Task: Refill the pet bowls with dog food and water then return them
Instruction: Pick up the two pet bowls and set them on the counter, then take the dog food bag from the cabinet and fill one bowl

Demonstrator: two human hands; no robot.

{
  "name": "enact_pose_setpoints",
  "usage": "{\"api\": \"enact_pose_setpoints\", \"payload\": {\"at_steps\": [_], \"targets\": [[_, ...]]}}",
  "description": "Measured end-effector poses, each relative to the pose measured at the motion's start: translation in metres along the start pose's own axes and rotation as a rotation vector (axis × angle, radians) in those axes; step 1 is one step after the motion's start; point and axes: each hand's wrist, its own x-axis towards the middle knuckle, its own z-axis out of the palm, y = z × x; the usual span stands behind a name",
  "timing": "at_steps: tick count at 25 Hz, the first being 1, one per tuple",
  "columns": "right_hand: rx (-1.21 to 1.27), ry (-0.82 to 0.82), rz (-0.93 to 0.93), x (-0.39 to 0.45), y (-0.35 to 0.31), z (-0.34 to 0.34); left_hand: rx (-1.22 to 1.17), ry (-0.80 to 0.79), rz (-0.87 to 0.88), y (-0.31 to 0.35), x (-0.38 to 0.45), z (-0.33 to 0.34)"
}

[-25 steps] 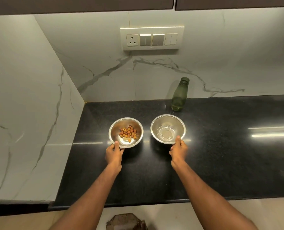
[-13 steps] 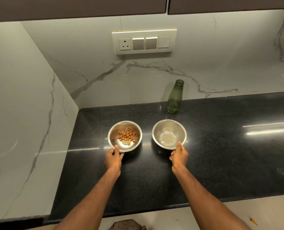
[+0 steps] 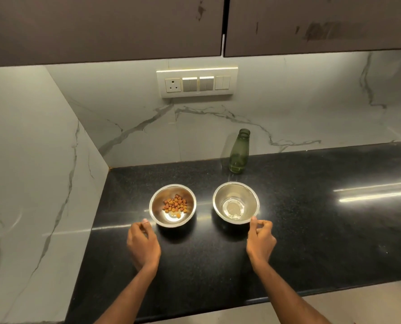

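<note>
Both hands off the rims since a moment ago: left hand (image 3: 143, 244) and right hand (image 3: 260, 239) loosely curled, holding nothing, just beside their bowls. Kibble bowl (image 3: 172, 205) left, water bowl (image 3: 236, 202) right, apparently filled for carrying back. Black countertop (image 3: 311, 230), green bottle (image 3: 239, 152) behind, marble wall (image 3: 124, 118).

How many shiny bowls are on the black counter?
2. The bowl with dog food sits on the left, the bowl with water on the right, side by side in front of the green bottle.
</note>
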Motion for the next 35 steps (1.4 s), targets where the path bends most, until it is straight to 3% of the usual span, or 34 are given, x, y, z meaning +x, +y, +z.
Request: {"api": "enact_pose_setpoints", "payload": {"at_steps": [3, 6, 9, 13, 16, 18, 21, 25, 31, 35], "targets": [[0.007, 0.096, -0.294, -0.007, -0.035, -0.019, -0.081, 0.019, 0.315, 0.039, 0.012, -0.022], [0.008, 0.151, -0.595, -0.012, -0.099, -0.039, -0.237, -0.03, 0.563, 0.118, 0.01, -0.043], [0.071, 0.251, -0.843, -0.02, -0.172, -0.066, -0.339, -0.035, 0.936, 0.205, -0.002, -0.071], [0.289, 0.33, -0.943, -0.032, -0.258, -0.107, -0.317, 0.039, 1.345, 0.317, -0.033, -0.12], [0.466, 0.374, -0.911, -0.044, -0.326, -0.136, -0.195, 0.268, 1.536, 0.414, -0.056, -0.158], [0.476, 0.41, -0.914, -0.053, -0.366, -0.152, -0.102, 0.428, 1.595, 0.478, -0.071, -0.187], [0.26, 0.488, -1.026, -0.061, -0.413, -0.173, 0.162, 0.547, 1.549, 0.544, -0.086, -0.221], [-0.152, 0.407, -1.263, -0.053, -0.448, -0.199, 0.356, 0.486, 1.296, 0.567, -0.084, -0.237], [-0.723, 0.419, -1.662, -0.018, -0.434, -0.191, 0.552, 0.498, 1.307, 0.566, -0.067, -0.248], [-0.672, 0.553, -1.684, -0.011, -0.434, -0.171, 0.515, 0.481, 1.295, 0.57, -0.067, -0.246]]}}
